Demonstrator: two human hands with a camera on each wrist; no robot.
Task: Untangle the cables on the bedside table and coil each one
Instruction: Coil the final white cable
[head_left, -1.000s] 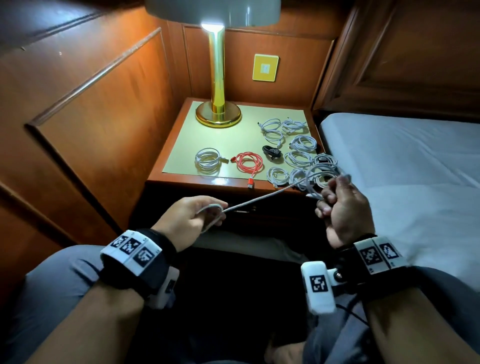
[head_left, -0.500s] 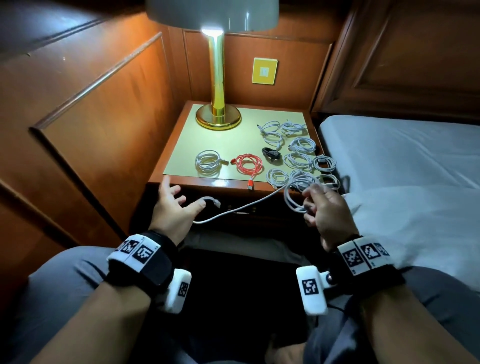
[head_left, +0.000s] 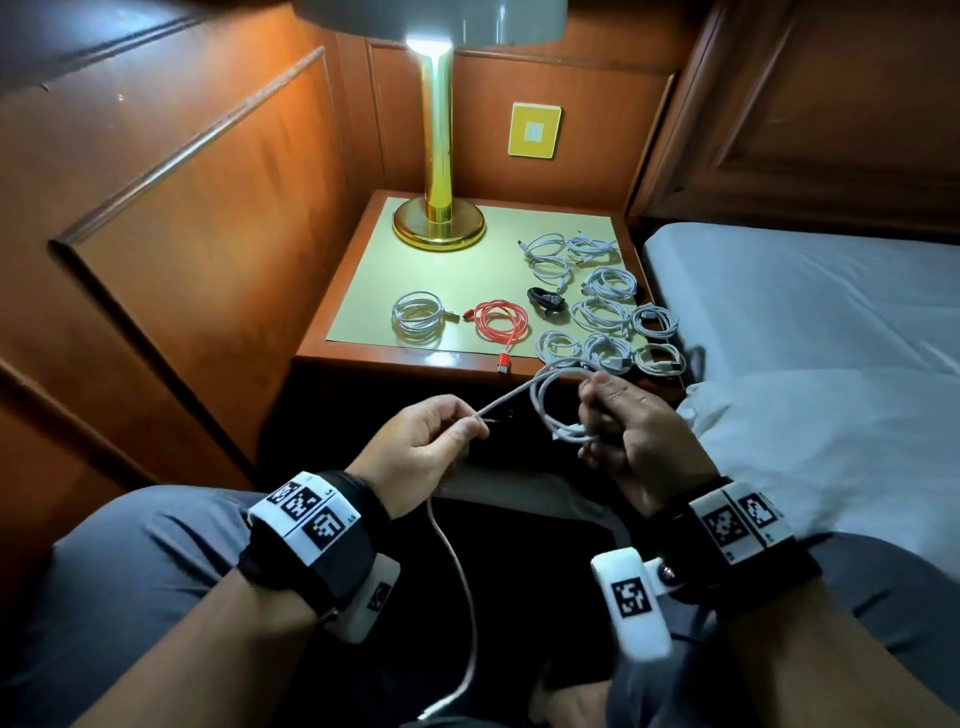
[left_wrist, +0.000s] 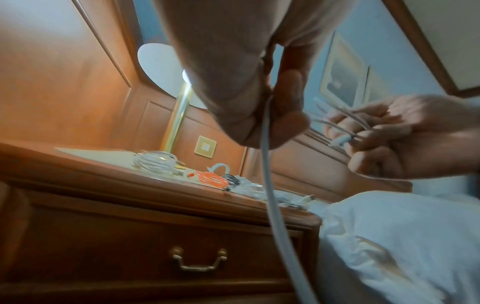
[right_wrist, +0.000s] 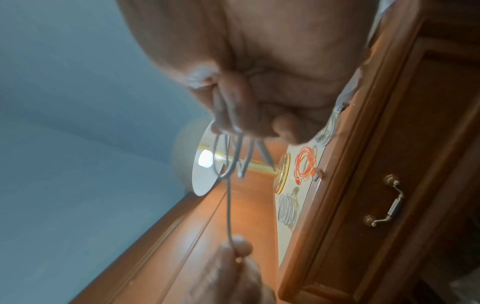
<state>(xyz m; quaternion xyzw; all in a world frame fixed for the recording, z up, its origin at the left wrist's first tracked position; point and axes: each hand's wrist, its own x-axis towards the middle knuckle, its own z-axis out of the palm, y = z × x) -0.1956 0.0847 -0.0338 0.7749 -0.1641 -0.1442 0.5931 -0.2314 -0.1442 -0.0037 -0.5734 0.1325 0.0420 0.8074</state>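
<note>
The right hand (head_left: 641, 441) grips the white cable's (head_left: 553, 410) gathered loops above the lap while the left hand (head_left: 421, 447) pinches its tail; slack risks the coil springing apart.

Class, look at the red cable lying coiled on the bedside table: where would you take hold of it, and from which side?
Pinch the red cable across its bundled loops, coming from above: it lies flat, and its loose plug end trails toward the table's front edge.
</note>
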